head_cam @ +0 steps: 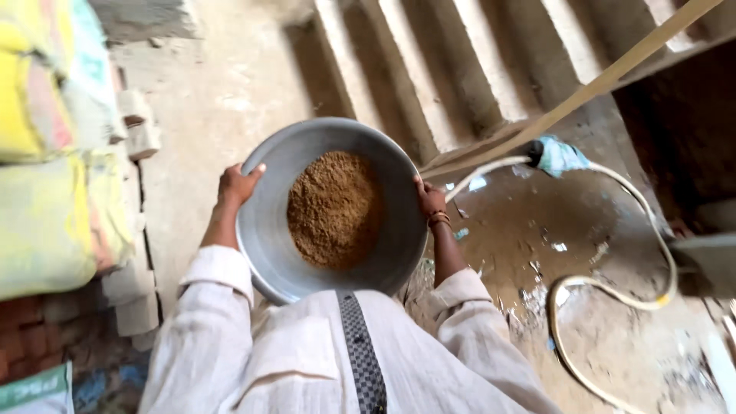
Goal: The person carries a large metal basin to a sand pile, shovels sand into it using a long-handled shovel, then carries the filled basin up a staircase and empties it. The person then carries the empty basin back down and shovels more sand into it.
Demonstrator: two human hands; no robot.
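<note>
Closest to the camera is the person's pale shirt front [307, 360] with a dark patterned strap [360, 353] running down it. Just past that, a wide grey metal pan [264, 230] is held out at chest level, with a heap of brown sand [335, 208] sitting in its middle.

The left hand [238, 185] is curled over the pan's left rim, thumb hooked inside. The right hand [431, 198] clamps the opposite rim, with a bangle at the wrist.

Left of the pan are stacked yellowish sacks [54, 153] and a few blocks [138, 130]. To its right, a wet muddy floor [537, 230] and a looping white hose [613, 291]; beyond the pan, concrete steps [429, 69].

Honestly, the risk I'd guess at is footing: slick mud plus that hose could trip or slide someone, and a tilt would dump the sand.
</note>
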